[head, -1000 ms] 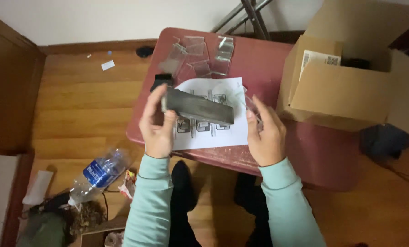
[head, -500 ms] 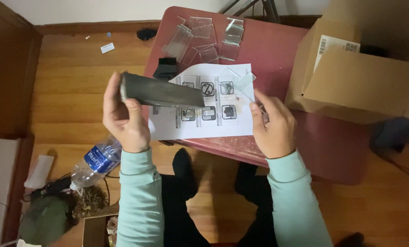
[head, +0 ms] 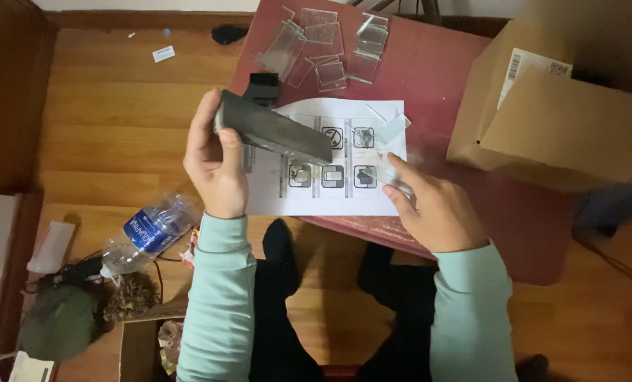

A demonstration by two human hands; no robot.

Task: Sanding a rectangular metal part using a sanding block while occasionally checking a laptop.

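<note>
Head view: a dark flat slab (head: 273,132) is gripped at its left end by the left hand (head: 213,159), centre-left of frame. The right hand (head: 429,205), fingers curled, is pressed on the instruction sheet (head: 330,163) atop the red table (head: 471,92).

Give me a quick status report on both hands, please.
Left hand grips dark flat bar, lifted above paper sheet. Right hand pinches small clear piece. Nothing between them.

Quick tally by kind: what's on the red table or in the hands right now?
Dark flat block, held in left hand: 1
Clear panes at the table's far edge: about 7, overlapping
Printed sheet: 1
Cardboard box: 1
Total: about 10
</note>
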